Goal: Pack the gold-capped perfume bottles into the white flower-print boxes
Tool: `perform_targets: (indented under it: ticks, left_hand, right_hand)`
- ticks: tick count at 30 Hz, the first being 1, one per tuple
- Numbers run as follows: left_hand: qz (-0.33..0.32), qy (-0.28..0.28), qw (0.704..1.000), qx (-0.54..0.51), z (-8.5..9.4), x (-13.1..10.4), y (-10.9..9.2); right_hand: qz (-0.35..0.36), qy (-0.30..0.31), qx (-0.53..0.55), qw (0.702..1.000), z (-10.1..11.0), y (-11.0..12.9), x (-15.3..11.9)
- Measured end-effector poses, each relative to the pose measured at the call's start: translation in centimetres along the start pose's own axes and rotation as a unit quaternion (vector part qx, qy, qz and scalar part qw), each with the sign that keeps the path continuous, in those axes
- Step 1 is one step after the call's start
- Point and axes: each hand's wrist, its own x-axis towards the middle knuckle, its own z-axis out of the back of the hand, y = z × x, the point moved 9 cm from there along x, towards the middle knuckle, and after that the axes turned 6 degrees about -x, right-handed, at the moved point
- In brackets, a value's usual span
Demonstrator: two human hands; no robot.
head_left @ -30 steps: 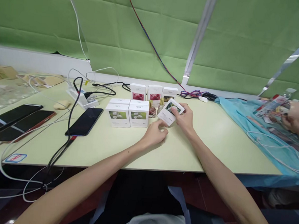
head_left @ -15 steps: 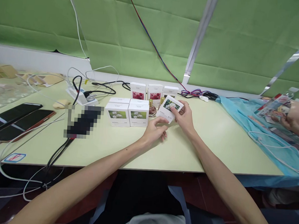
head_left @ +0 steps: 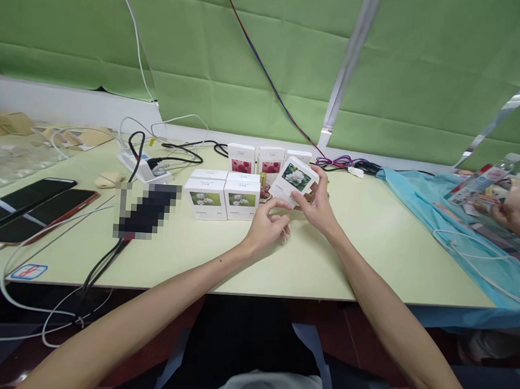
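Observation:
A small white box (head_left: 292, 179) with a white flower picture is tilted in my right hand (head_left: 317, 208), thumb on its front and fingers behind its right edge. My left hand (head_left: 267, 227) has curled fingers beside the box's lower left corner; whether they grip it is unclear. Just left of it stand white boxes (head_left: 241, 200) with green flower pictures. Behind are boxes with red pictures (head_left: 241, 158) and another white box (head_left: 304, 155), partly hidden. A gold-capped bottle (head_left: 263, 178) shows partly behind the held box.
Two dark phones (head_left: 34, 216), a power strip (head_left: 140, 166) and tangled cables lie on the left. At right, a blue cloth (head_left: 422, 198) holds a white cable and a plastic bottle (head_left: 485, 179), near another person's hand (head_left: 511, 218).
My right hand has turned and shifted the held box slightly up and left, and its fingers have moved around the right edge. My left hand has barely moved.

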Motion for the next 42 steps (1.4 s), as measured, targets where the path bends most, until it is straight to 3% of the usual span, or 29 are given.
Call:
perform_targets:
  ticks: [4,13,20,30,37,42]
  left_hand:
    - [-0.02,0.023,0.999,0.009,-0.4,-0.1,-0.5]
    - [-0.045,0.029,0.998,0.037,-0.5,-0.2,-1.0]
    - [-0.051,0.047,0.994,0.087,-0.7,-0.2,-0.6]
    - [-0.124,0.001,0.967,0.223,-0.5,-0.7,-1.8]
    - [-0.14,0.139,0.93,0.31,-3.1,-1.6,-0.1]
    - [-0.15,0.159,0.917,0.333,-3.4,-1.8,0.0]
  right_hand:
    - [-0.016,0.018,0.042,0.999,-0.2,-0.3,0.0]
    - [-0.012,0.028,0.025,0.999,-0.8,0.5,0.0]
    - [-0.01,-0.028,0.055,0.998,0.5,0.4,0.8]
    - [0.016,-0.039,0.044,0.998,0.5,1.3,2.8]
    - [0.032,-0.021,0.041,0.998,-1.3,2.4,5.5]
    - [0.068,-0.003,0.021,0.997,-2.6,3.7,8.0]
